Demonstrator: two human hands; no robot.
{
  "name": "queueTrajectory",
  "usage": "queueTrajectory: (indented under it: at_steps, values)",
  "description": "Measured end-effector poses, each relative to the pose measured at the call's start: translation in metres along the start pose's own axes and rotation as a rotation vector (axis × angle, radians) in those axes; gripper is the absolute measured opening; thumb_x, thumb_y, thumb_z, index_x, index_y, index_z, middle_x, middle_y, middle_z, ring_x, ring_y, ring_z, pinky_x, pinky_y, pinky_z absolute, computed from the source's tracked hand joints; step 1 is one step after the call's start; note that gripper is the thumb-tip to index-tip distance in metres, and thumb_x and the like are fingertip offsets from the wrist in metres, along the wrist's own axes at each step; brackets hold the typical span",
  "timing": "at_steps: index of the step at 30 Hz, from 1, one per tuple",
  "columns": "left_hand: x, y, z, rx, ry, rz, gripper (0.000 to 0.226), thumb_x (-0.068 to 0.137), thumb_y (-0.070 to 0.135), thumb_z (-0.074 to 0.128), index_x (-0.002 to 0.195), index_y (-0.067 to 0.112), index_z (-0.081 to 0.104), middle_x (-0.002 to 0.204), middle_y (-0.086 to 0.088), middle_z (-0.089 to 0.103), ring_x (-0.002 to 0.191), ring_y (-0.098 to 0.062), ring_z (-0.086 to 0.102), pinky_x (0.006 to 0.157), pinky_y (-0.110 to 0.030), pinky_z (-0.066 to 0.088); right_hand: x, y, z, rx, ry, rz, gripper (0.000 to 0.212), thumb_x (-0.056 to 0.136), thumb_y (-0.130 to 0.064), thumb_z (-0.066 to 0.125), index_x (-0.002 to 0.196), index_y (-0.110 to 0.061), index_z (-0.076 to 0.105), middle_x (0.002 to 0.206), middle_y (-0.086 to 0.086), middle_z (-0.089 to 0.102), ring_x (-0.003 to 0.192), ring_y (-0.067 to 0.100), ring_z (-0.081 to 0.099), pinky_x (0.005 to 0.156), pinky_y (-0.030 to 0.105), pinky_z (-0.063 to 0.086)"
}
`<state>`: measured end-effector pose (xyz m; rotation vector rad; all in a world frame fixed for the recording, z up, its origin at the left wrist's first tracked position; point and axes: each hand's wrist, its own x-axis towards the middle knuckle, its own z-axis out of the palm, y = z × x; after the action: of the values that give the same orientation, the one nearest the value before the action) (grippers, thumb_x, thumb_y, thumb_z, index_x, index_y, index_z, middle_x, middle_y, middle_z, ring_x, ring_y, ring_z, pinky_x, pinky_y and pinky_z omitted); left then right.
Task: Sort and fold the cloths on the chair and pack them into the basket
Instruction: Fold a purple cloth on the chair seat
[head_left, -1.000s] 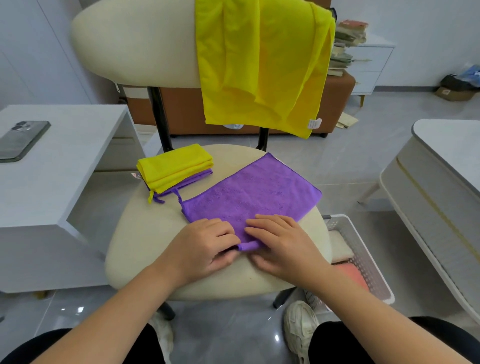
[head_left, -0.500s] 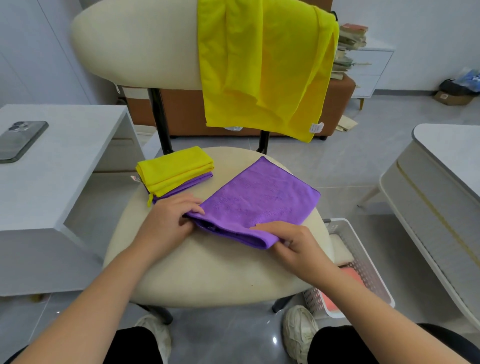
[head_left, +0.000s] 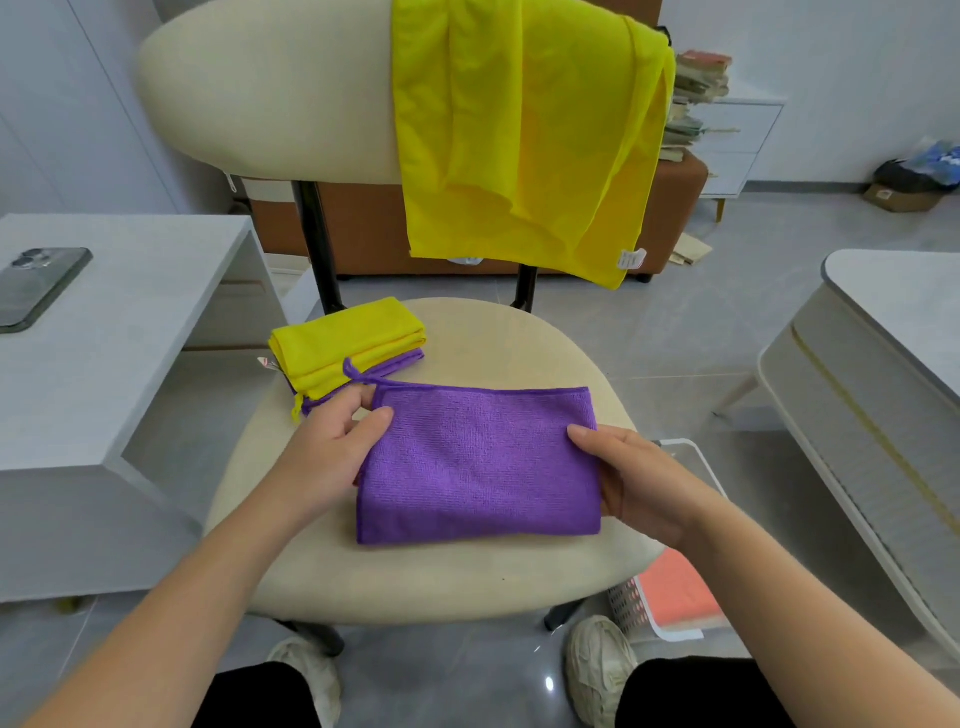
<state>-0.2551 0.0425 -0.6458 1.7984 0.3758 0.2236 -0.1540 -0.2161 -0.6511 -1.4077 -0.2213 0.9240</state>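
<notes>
Purple microfibre cloth (head_left: 483, 462) is laid folded in half on the chair seat (head_left: 467, 577), squared to the front edge. Left edge is pinched by the left hand (head_left: 332, 452), thumb on top. Right edge is gripped by the right hand (head_left: 628, 478), thumb on top, fingers hidden under the cloth.

Risk: only the ends are held, so if it is lifted or folded again the layers could slide and the fold open. The folded stack (head_left: 348, 343) sits just beside the left hand and could be nudged. The corner loop (head_left: 353, 370) could be left sticking out.

Delta vs 0.5 s ago: the cloth was lying diagonal, mid-fold. Now the fold is closed, the cloth has been rotated square, and the hands have been moved to the short ends. Basket (head_left: 631, 605) unchanged, beside the chair.
</notes>
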Motion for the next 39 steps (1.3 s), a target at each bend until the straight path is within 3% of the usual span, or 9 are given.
queueTrajectory:
  at_steps: [4,10,16,20,26,28,31,34,39]
  values:
    - [0.017,-0.009,0.007,0.176,0.054,-0.136,0.018,0.099,0.02,0.044,0.093,0.022,0.061,0.099,-0.004,0.065,0.091,-0.021,0.06,0.081,-0.033,0.044,0.013,-0.002,0.006,-0.135,0.194,-0.028,0.022,0.098,-0.023,0.049,0.086,-0.014,0.065,0.08,0.004,0.061,0.068,0.015,0.055,0.058,0.022,0.046]
    - [0.035,-0.009,0.018,0.538,0.122,-0.211,0.02,0.099,0.019,0.039,0.097,0.007,0.056,0.097,-0.01,0.057,0.085,-0.021,0.049,0.072,-0.028,0.034,0.037,-0.008,0.018,-0.551,0.395,-0.01,0.034,0.095,-0.025,0.044,0.085,0.006,0.055,0.076,0.006,0.051,0.07,0.018,0.046,0.066,0.03,0.034]
    - [0.036,-0.008,0.024,0.809,0.184,-0.22,0.033,0.101,0.024,0.035,0.126,0.007,0.048,0.119,-0.015,0.059,0.108,-0.032,0.056,0.075,-0.034,0.037,0.052,-0.014,0.021,-0.961,0.486,0.016,0.038,0.096,-0.022,0.042,0.061,-0.013,0.03,0.06,0.001,0.039,0.056,0.015,0.034,0.049,0.026,0.026]
    - [0.033,-0.008,0.03,1.047,0.227,-0.223,0.029,0.101,0.024,0.036,0.125,0.01,0.044,0.111,-0.012,0.062,0.098,-0.029,0.06,0.063,-0.034,0.038,0.057,-0.009,0.023,-1.047,0.526,-0.006,0.036,0.096,-0.023,0.043,0.063,-0.013,0.034,0.064,-0.001,0.044,0.062,0.016,0.039,0.056,0.032,0.028]
    - [0.029,-0.003,0.042,1.266,0.376,0.347,0.029,0.078,0.009,0.068,0.106,0.011,0.061,0.099,-0.011,0.06,0.088,-0.031,0.059,0.067,-0.039,0.044,0.06,-0.004,0.022,-1.085,0.538,-0.029,0.032,0.097,-0.027,0.043,0.068,-0.016,0.036,0.068,-0.004,0.045,0.071,0.021,0.044,0.063,0.03,0.029]
    - [0.024,-0.006,0.055,1.198,0.16,0.452,0.038,0.084,0.03,0.061,0.119,0.015,0.06,0.123,-0.014,0.057,0.115,-0.032,0.054,0.096,-0.048,0.04,0.06,-0.007,0.021,-1.072,0.517,-0.033,0.033,0.098,-0.029,0.042,0.069,-0.015,0.038,0.069,-0.003,0.045,0.073,0.022,0.045,0.063,0.03,0.029]
    - [0.016,-0.01,0.068,1.202,-0.257,0.225,0.075,0.085,0.065,0.007,0.15,0.029,0.015,0.16,-0.004,0.003,0.147,-0.021,0.001,0.116,-0.05,-0.002,0.054,-0.016,0.017,-0.832,0.445,0.025,0.039,0.098,-0.044,0.038,0.078,-0.012,0.048,0.071,0.0,0.049,0.071,0.022,0.048,0.058,0.028,0.034]
    - [0.019,-0.012,0.067,1.204,-0.328,0.145,0.067,0.092,0.064,0.011,0.151,0.033,-0.002,0.159,0.0,-0.014,0.146,-0.019,-0.014,0.117,-0.048,-0.008,0.038,-0.024,0.009,-0.448,0.282,0.222,0.05,0.096,-0.057,0.031,0.089,-0.014,0.055,0.074,0.006,0.056,0.059,0.02,0.053,0.051,0.024,0.043]
    - [0.019,-0.01,0.068,1.204,-0.334,0.157,0.065,0.094,0.061,0.016,0.151,0.034,-0.002,0.158,0.0,-0.015,0.145,-0.018,-0.015,0.117,-0.048,-0.006,0.019,-0.021,-0.008,-0.45,0.074,0.296,0.046,0.095,-0.056,0.035,0.093,-0.015,0.055,0.065,0.006,0.058,0.043,0.015,0.045,0.041,0.02,0.025]
